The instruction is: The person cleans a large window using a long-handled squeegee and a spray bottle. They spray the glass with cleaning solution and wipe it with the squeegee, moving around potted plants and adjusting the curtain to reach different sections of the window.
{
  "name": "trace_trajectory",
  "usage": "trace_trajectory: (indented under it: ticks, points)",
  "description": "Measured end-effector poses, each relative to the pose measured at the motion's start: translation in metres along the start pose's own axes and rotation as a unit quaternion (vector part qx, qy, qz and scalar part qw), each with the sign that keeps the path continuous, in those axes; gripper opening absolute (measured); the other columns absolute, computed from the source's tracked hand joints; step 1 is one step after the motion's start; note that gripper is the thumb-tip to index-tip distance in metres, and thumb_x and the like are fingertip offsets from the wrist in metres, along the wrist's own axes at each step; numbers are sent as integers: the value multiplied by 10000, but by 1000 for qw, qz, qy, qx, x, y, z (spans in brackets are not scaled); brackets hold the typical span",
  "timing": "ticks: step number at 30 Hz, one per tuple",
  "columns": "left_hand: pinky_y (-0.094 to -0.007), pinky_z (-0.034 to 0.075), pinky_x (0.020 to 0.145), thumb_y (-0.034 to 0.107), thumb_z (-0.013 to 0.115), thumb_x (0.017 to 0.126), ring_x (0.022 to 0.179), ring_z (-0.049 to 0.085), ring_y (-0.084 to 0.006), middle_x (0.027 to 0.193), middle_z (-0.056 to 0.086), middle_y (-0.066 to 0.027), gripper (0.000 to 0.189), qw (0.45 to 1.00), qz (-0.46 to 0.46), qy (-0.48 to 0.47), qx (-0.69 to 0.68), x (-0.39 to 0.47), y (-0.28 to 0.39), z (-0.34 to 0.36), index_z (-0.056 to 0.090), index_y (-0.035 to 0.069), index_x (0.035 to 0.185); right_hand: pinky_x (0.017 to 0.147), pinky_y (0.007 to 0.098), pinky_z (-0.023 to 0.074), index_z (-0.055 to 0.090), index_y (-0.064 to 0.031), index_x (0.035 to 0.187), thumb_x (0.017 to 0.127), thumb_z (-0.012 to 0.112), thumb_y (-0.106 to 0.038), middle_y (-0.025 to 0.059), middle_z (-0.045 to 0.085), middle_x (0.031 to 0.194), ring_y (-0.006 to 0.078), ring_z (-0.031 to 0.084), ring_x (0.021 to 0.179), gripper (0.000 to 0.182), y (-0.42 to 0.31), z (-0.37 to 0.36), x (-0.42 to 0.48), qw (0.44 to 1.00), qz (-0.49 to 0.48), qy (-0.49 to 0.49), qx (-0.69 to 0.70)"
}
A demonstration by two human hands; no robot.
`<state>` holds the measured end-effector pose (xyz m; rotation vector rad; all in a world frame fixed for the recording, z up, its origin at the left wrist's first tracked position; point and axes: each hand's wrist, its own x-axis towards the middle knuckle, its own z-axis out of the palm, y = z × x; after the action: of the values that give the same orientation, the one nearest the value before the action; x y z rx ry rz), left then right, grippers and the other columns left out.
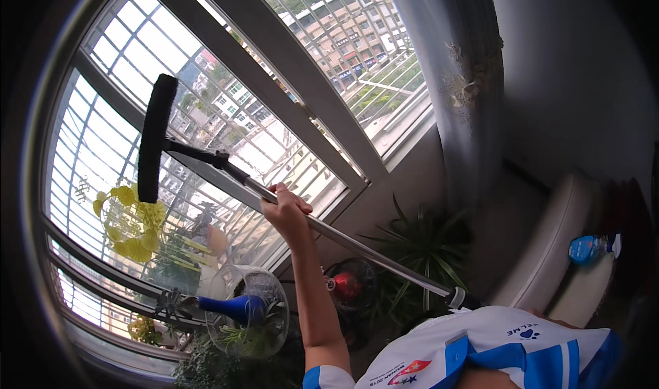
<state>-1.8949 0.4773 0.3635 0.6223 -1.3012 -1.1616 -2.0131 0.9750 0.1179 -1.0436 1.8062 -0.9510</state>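
Observation:
My left hand (287,210) grips the metal pole (360,247) of a window washer, near the pole's upper end. The washer's dark fuzzy T-bar head (157,139) stands before the barred window (231,116); whether it touches the glass I cannot tell. A black joint (221,158) links head and pole. From the hand, the pole slopes down to the right, and its dark lower end passes out of sight behind my shirt (463,348). My right hand is out of view.
Below the window stand a clear glass bowl (275,306), a blue vase (234,306), a red ornament (346,286) and a spiky-leaved plant (422,240). Yellow flower decorations (136,222) show at the pane. A curtain (458,95) hangs right. A spray bottle (587,248) lies on the upholstered seat (587,291).

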Motion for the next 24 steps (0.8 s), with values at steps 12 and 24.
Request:
trace_trajectory:
  ticks: [12,24]
  points:
    - [-236,303,410,71,480,867,428,319,-68,544,331,30,77,994,75,-66,46,193,159,-21,451,52,799,543,288,399,583,0,721,828,628,-397,61,526,595,95,497,594,414,-186,24,120,982,-67,-134,117]
    - [-241,363,340,58,472,859,361,404,-123,578,418,-54,214,985,-157,-67,18,-110,-121,23,345,-30,1007,596,341,481,634,-49,800,757,640,-291,184,620,733,295,612,630,246,79,32,-79,981,179,4,-79]
